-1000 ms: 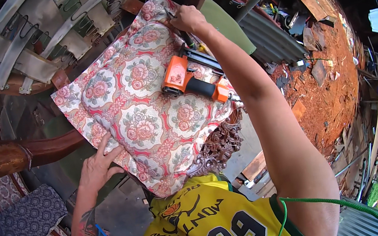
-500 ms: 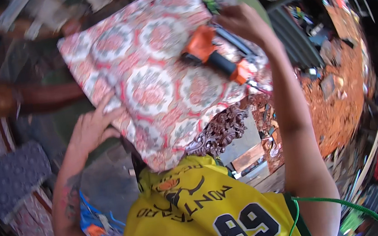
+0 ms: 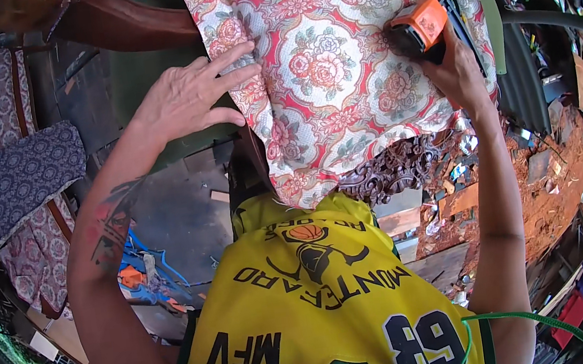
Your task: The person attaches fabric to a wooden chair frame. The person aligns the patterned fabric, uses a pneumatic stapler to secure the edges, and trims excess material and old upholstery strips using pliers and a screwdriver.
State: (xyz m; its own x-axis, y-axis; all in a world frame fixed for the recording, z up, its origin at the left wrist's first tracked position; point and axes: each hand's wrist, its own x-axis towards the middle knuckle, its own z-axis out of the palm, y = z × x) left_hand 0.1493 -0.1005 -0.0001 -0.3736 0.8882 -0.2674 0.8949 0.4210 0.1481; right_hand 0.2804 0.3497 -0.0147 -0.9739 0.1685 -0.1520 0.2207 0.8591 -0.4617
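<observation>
A floral red-and-white upholstery fabric covers a chair seat in front of me, its loose edge hanging over the near side. Against the fabric's left edge rests my left hand, fingers stretched and spread, fingertips touching the cloth. An orange and black staple gun is over the right part of the seat. My right hand is wrapped round its grip, partly hidden by the tool's body. Below the fabric's near edge shows dark carved wood.
A curved brown wooden chair arm is at the upper left. Another patterned seat with a dark blue cushion stands at the left. Blue and orange items lie on the floor. Reddish dirt with scraps spreads at the right.
My right hand has come from the fabric's far right edge onto the staple gun, which lay on the cloth. My left hand stays at the left edge. The view has shifted.
</observation>
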